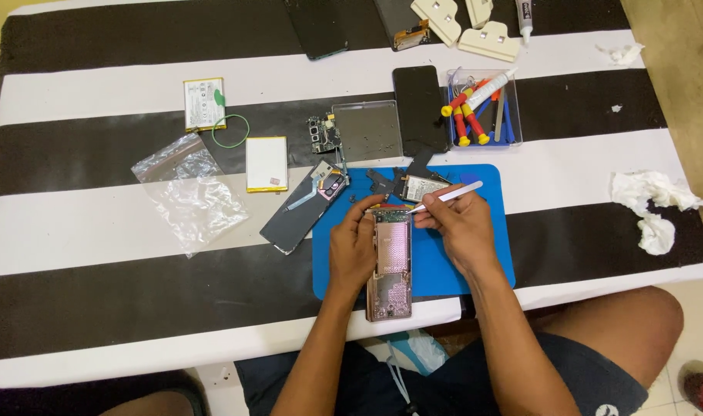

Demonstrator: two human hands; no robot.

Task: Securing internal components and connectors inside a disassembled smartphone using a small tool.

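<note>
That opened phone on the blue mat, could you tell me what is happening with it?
A person steadies the opened phone frame with the left hand and works at its top edge with a white tool held in the right hand. It lies on a blue mat, with loose parts and a tool tray nearby.

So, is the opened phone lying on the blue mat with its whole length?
No, the opened phone lies partly on the blue mat, but its near end sticks out over the striped tablecloth.

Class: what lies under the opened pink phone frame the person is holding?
Under the opened pink phone frame lies a blue work mat on the striped tablecloth. Anything directly beneath the frame is covered; its near end reaches past the mat's edge.
</note>
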